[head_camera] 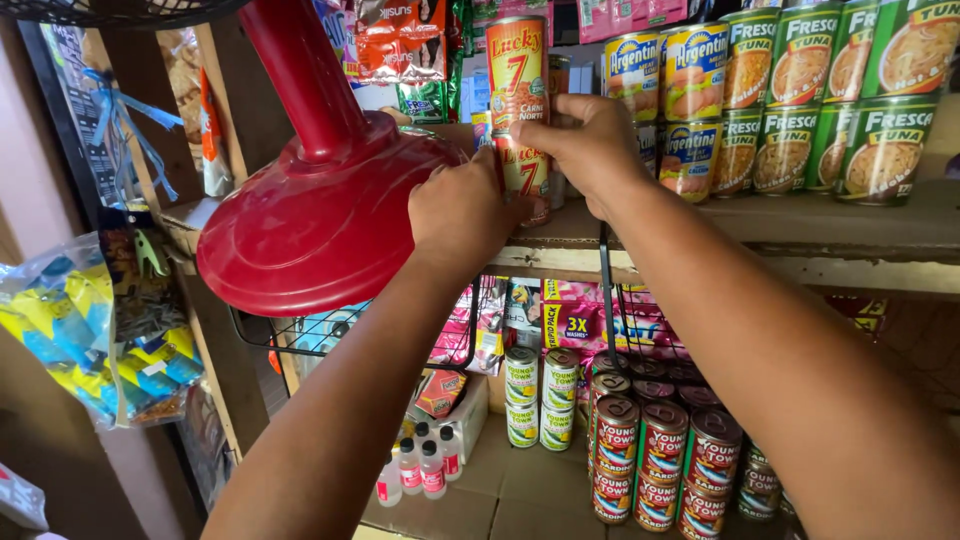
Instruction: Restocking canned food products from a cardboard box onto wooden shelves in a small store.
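Both my hands reach up to a wooden shelf (820,225). My left hand (462,212) and my right hand (590,145) close around the lower of two tall red-and-orange tins (527,172) stacked one on the other. The upper tin (516,72) stands upright on it. My fingers hide much of the lower tin.
Stacked yellow-labelled cans (690,100) and green-labelled cans (850,100) fill the shelf to the right. A red fan base (320,215) juts out on the left, close to my left hand. Below are a wire rack (610,320), red sardine tins (660,450), green-white tins (540,395), small bottles (420,468) and hanging snack packets (100,320).
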